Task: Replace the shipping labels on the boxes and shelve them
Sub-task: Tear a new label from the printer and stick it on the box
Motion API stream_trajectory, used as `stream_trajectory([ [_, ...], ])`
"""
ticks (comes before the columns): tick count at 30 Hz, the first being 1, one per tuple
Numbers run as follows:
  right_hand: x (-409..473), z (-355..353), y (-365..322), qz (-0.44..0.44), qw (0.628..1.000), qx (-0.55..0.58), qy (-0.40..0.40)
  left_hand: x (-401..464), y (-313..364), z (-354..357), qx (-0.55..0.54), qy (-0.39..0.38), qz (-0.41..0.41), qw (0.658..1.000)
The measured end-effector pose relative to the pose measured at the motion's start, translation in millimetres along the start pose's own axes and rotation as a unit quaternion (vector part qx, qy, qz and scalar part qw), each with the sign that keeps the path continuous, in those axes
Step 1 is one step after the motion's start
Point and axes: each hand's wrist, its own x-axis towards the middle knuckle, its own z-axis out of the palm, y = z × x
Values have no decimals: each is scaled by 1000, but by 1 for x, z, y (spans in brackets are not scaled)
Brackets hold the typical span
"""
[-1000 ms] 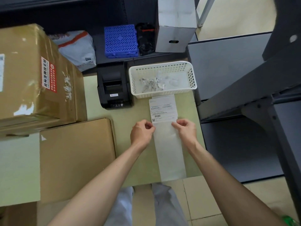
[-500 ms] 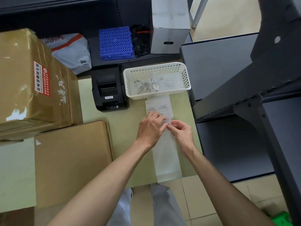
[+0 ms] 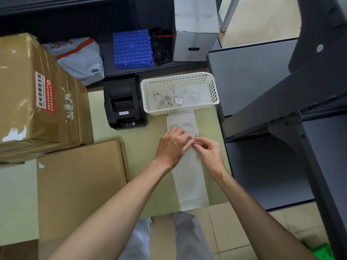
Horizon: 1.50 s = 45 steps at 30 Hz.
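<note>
A long white strip of label backing (image 3: 191, 181) lies on the pale green table (image 3: 142, 147), with a printed shipping label (image 3: 182, 121) at its far end. My left hand (image 3: 173, 147) rests on the label's near part, its fingers laid over the paper. My right hand (image 3: 208, 152) pinches the label's lower right corner, which curls up a little. A flat brown box (image 3: 80, 190) lies to the left. A large taped brown box (image 3: 32, 94) with a red sticker stands behind it.
A black label printer (image 3: 124, 104) and a white basket (image 3: 180, 107) of torn paper scraps stand at the table's far side. Dark metal shelving (image 3: 281, 109) rises on the right. Behind are a blue crate, a grey parcel bag and a white box.
My hands have come together from the strip's two edges to the label's lower right corner. The left hand slid forward onto the label, and the corner has lifted.
</note>
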Motion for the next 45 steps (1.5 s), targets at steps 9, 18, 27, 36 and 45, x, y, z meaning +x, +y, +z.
stream_trajectory([
  [9,2,-2,-1,-9,1000,0,3,1,-2,1,-61,-32,-32,997],
  [18,1,-2,4,7,1000,12,12,0,-1,-2,-78,-54,-50,994],
  [27,3,-3,10,29,998,-17,50,5,3,-11,-113,-55,-134,983],
  [36,6,-8,1,49,995,-47,74,16,-23,-56,-87,13,-182,979],
  [45,6,-10,-9,63,990,-85,91,20,-52,-104,-45,71,-232,969],
])
